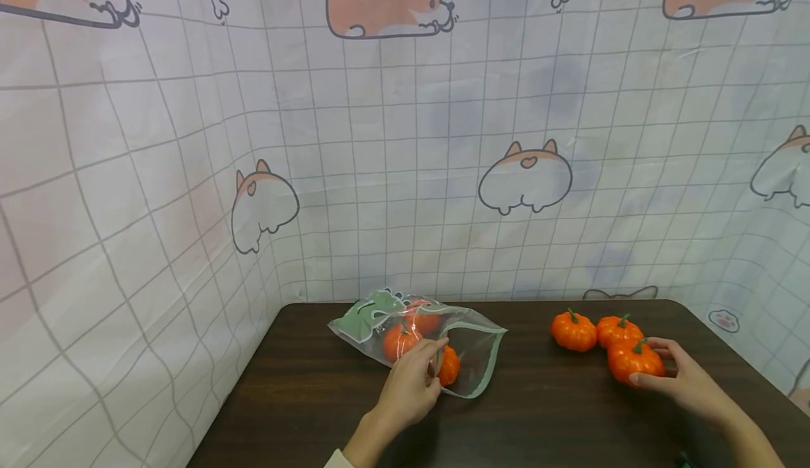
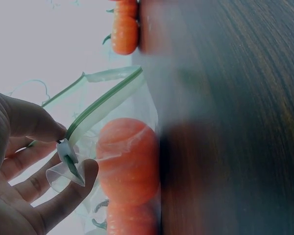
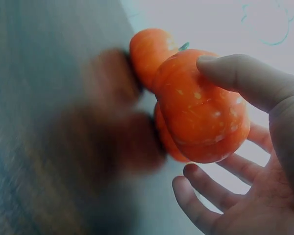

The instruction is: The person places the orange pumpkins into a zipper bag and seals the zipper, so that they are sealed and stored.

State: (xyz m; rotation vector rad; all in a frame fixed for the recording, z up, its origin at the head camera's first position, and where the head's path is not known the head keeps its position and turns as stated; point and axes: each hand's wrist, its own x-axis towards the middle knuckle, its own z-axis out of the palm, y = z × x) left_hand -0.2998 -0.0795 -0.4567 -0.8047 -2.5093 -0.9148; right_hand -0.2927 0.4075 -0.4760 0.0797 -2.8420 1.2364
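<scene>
My left hand (image 1: 410, 387) pinches the edge of a clear zip bag (image 1: 474, 345) with a green rim. In the left wrist view its thumb and fingers are at the white slider (image 2: 67, 151) beside the bag's parted mouth. Inside the bag lie small orange pumpkins (image 1: 400, 342), three showing in the head view. On the right, my right hand (image 1: 690, 380) grips another small orange pumpkin (image 1: 633, 361) with a green stem, thumb on one side and fingers on the other. Right wrist view: the held pumpkin (image 3: 203, 107) appears lifted off the table.
Two more pumpkins, one at the left (image 1: 574, 331) and one at the right (image 1: 617, 329), sit just behind the held one on the dark wooden table (image 1: 304, 412). A printed grid curtain (image 1: 405, 243) hangs behind and beside the table. A small dark green item (image 1: 685, 461) shows at the bottom edge.
</scene>
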